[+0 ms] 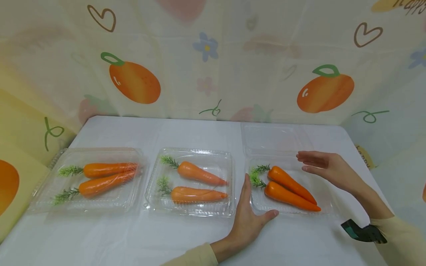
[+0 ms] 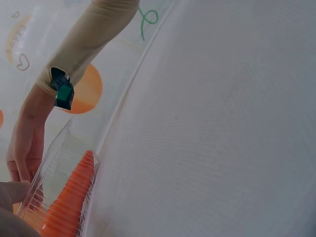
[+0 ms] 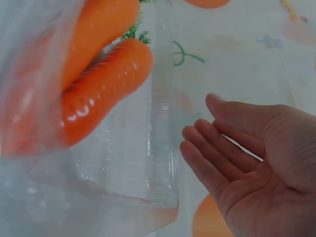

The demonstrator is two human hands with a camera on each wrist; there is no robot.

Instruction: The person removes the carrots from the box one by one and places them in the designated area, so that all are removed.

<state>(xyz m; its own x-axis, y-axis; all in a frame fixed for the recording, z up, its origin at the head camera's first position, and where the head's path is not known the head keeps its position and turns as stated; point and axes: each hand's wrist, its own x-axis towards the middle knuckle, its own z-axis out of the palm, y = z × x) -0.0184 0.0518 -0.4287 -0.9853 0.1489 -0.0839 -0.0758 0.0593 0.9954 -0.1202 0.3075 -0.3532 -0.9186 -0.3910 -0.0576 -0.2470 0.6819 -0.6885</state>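
At the right side of the table stands a clear plastic clamshell box [image 1: 324, 188], its lid [image 1: 274, 138] folded back toward the wall. Inside lie an upper carrot [image 1: 291, 183] and a lower carrot [image 1: 291, 196], green tops to the left. My left hand [image 1: 244, 221] is at the box's left front corner, fingers straight along the left side and thumb spread near the front rim. Above the box's back right part, my right hand [image 1: 336, 171] hovers with nothing in it. The right wrist view shows its fingers [image 3: 212, 163] loosely extended beside the clear plastic.
Two closed clear boxes, a middle one [image 1: 191, 212] and a left one [image 1: 110, 205], each hold two carrots. All stand on a white-covered table [image 1: 133, 236]. A patterned curtain [image 1: 246, 77] hangs behind, and a dark band [image 1: 362, 232] circles the right sleeve.
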